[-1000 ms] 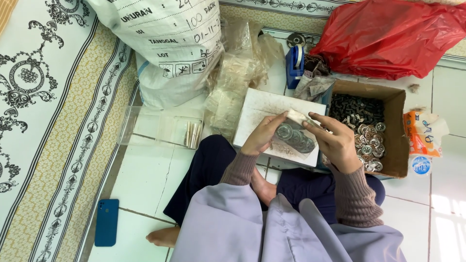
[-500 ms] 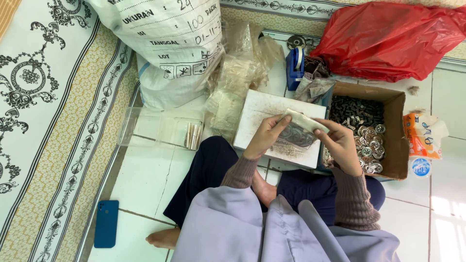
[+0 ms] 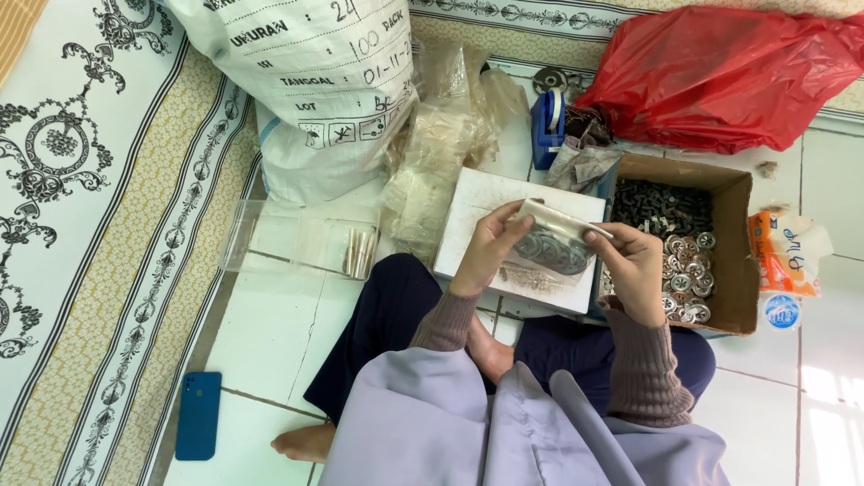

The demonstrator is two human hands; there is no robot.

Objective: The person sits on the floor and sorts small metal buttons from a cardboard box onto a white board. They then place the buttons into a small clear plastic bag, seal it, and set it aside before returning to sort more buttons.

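Sitting cross-legged on the white tile floor, this person has both hands up over a white box lid (image 3: 486, 193) in their lap. The left hand (image 3: 490, 247) and right hand (image 3: 634, 265) are both pinching a small clear plastic bag (image 3: 553, 243) full of round silvery metal pieces, one hand at each end, with the folded top edge stretched between the fingers. So both grips are closed on the bag, held just above the lid.

Right beside the right hand there's an open cardboard box (image 3: 742, 270) with a heap of the same shiny round bits in the near part and darker small parts in the far part. A red plastic bag (image 3: 729, 72) sits behind it, and a blue tape dispenser (image 3: 547, 126) stands next to it. A big white woven sack (image 3: 315, 90) leans at the back left, with a pile of empty clear bags (image 3: 441, 153) next to it. A clear plastic tray (image 3: 297, 238) is on the tiles to the left, and a blue phone (image 3: 198, 414) lies near the patterned mat (image 3: 81, 225).
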